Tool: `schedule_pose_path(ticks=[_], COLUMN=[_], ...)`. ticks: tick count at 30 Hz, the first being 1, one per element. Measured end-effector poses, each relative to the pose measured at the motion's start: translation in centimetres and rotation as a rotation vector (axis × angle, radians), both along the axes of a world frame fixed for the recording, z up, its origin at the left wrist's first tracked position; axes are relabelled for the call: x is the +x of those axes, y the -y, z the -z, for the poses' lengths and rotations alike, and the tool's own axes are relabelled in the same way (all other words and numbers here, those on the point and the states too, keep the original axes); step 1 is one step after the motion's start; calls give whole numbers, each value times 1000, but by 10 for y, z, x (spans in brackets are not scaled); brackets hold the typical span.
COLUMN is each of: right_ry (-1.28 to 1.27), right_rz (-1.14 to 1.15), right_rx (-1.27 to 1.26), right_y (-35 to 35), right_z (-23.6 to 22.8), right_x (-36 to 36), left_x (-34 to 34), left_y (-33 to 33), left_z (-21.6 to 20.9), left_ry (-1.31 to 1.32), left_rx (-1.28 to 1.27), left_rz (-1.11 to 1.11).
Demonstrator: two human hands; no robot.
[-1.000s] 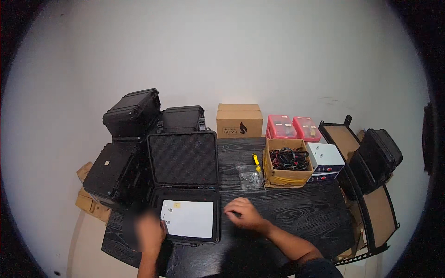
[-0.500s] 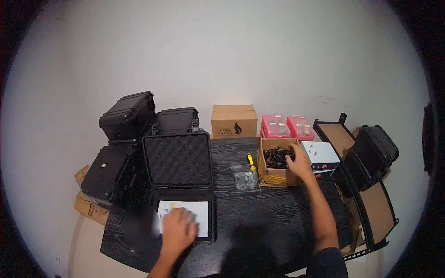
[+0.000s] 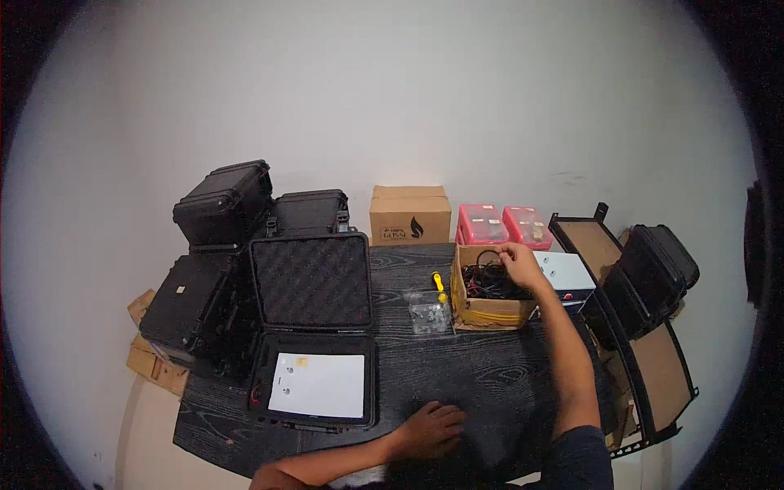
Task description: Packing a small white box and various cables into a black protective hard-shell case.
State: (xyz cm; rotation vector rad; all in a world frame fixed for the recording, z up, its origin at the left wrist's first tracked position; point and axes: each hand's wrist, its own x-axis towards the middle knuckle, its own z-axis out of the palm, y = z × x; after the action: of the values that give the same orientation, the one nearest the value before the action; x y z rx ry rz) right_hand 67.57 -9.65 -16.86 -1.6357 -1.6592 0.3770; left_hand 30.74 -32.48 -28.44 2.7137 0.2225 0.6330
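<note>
While right hand [image 3: 519, 263] lifts it, thin black cable [image 3: 488, 260], looped, over cardboard box [image 3: 490, 310].

Right hand [image 3: 520, 263] fingers perhaps pinching black cable [image 3: 490, 260]; box [image 3: 488, 308] contents too tangled to tell.

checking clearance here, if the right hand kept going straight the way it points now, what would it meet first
The right hand reaches down into the open cardboard box, fingers aimed at the tangle of black cables inside. Going straight on, it would most likely meet those cables first, though depth is hard to judge from this view.
</note>
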Motion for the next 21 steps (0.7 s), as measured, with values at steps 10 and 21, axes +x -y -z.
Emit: schedule_pose_path(ticks=[10, 21], right_ry=[-338, -221], right_rz=[-378, -677], right_rx=[387, 76], right_y=[91, 176], right_z=[-44, -16], right_x=[-67, -127], left_x=[7, 9], left_y=[-27, -31], left_z=[49, 34], left_ry=[180, 603], left_rx=[-227, -286], left_rz=[-121, -596])
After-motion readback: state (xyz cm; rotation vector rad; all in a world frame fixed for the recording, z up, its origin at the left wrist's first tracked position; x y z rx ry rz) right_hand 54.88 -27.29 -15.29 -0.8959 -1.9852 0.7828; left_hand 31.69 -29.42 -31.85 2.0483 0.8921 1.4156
